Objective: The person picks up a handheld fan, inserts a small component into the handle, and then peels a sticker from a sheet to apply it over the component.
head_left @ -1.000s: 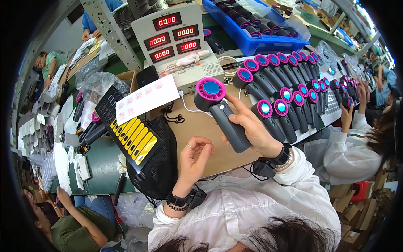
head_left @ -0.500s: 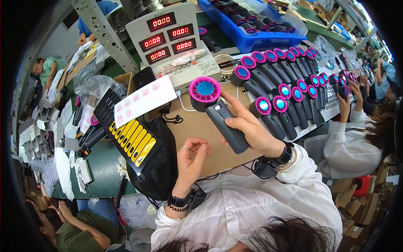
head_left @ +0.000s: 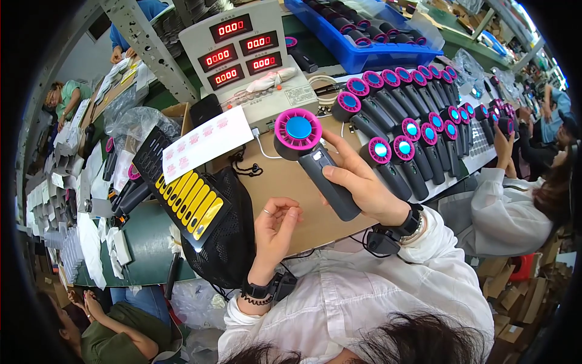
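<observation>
My right hand is closed round the dark grey handle of a handheld fan, its thumb lying beside a small light button. The fan's round head has a magenta grille and a blue centre and points up and to the left over the brown board. Left of the handle and apart from it, my left hand is loosely curled, thumb near the forefinger, with nothing visible in it. A white sheet with pink print lies beyond that hand, partly over a black card with yellow oblong stickers.
A white meter with red digits stands behind the board. Rows of similar fans fill the right side, below a blue crate of more fans. A black mesh bag lies at left. Co-workers sit on both sides.
My hands and the fan have barely moved; the fan head has shifted very slightly. At the right, a co-worker's raised hands have changed position.
</observation>
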`<state>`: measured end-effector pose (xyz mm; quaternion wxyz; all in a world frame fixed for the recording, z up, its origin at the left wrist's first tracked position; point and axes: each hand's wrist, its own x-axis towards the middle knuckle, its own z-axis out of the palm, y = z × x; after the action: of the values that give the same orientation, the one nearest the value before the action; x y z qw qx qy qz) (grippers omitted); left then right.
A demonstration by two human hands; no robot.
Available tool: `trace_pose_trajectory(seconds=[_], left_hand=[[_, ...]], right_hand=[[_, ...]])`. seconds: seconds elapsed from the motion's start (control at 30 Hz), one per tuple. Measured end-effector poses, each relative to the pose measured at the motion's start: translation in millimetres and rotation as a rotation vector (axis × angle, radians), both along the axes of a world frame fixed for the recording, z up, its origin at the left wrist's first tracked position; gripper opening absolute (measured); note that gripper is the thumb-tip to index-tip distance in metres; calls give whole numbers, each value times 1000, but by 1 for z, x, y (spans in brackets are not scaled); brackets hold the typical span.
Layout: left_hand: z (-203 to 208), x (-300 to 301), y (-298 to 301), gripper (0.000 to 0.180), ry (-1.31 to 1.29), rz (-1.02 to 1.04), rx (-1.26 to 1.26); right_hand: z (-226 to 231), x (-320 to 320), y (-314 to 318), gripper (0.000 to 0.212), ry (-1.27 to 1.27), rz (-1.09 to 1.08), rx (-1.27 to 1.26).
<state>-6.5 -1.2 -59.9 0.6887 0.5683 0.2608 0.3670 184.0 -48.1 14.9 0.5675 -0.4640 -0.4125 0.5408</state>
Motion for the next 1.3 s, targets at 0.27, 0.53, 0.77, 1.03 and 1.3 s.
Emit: trace_pose_trajectory(seconds=[0.27,0.53,0.77,1.03,1.3], left_hand=[[2,-1,1,11,-1,5,19],[22,1,8,24,-31,-37,61],[20,8,5,47,-143,-188,-77],[36,6,6,53,-249,-209,-328],[53,9,8,54,-316,-209,-387]], right_hand=[[-6,-3,-3,65,-76,5,52],[-15,-14,-12,75,-314,33,173],[-7,-32,-17,84,-398,77,145],[-6,-46,-17,91,-511,54,263],[-1,-52,-15,95,-428,67,265]])
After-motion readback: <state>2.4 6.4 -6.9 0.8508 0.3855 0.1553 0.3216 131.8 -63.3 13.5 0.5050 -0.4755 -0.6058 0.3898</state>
